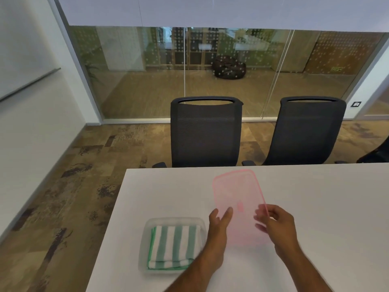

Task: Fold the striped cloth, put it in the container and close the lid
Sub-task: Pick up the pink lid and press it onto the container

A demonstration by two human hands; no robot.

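White tabletop (315,207) runs across the lower frame, with two black mesh chairs (205,131) behind it and a glass wall beyond. Near the left edge sits the clear container (145,239), and the folded striped cloth (173,246) lies flat inside it, green and white bands running front to back. Just right of the container, both bare forearms reach forward from the bottom of the frame. The pink lid (237,190) is raised off the tabletop and tilted, its long side pointing away from the person. The right hand (275,226) has its grip closed on the lid's right edge, thumb on top and fingers seen through the plastic beneath. The left hand (219,228) is loosely spread, fingers extended against the lid's left edge, grip released. The container stands uncovered.
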